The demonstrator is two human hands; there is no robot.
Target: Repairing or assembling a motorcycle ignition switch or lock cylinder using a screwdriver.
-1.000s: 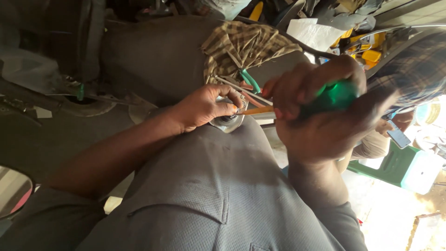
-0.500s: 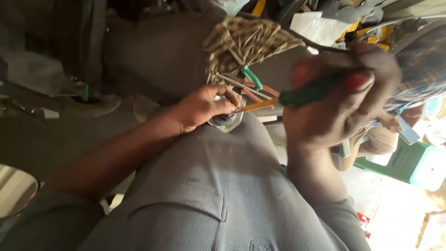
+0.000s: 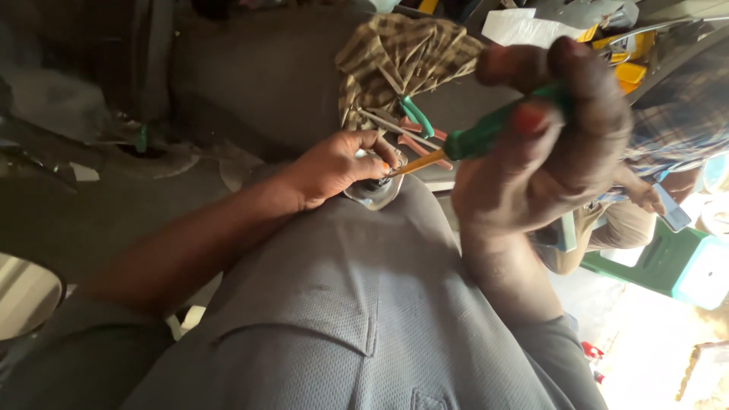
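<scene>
My right hand (image 3: 547, 144) is wrapped around a screwdriver (image 3: 486, 137) with a green handle and an orange shaft, its tip pointing left and down. That tip meets a small shiny metal part (image 3: 373, 193) resting on my grey-trousered knee (image 3: 364, 281). My left hand (image 3: 342, 163) pinches the metal part from the left, fingers curled over it. Most of the part is hidden under the fingers.
A checked cloth (image 3: 402, 57) lies beyond the hands with pliers (image 3: 414, 121) and other hand tools beside it. Another seated person (image 3: 645, 190) in a plaid shirt is at the right, near a green stool (image 3: 668, 266). Yellow items and white paper (image 3: 531, 30) lie at top right.
My right hand has risen and swung the screwdriver so its tip now points down at the metal part. My left hand has stayed on the part.
</scene>
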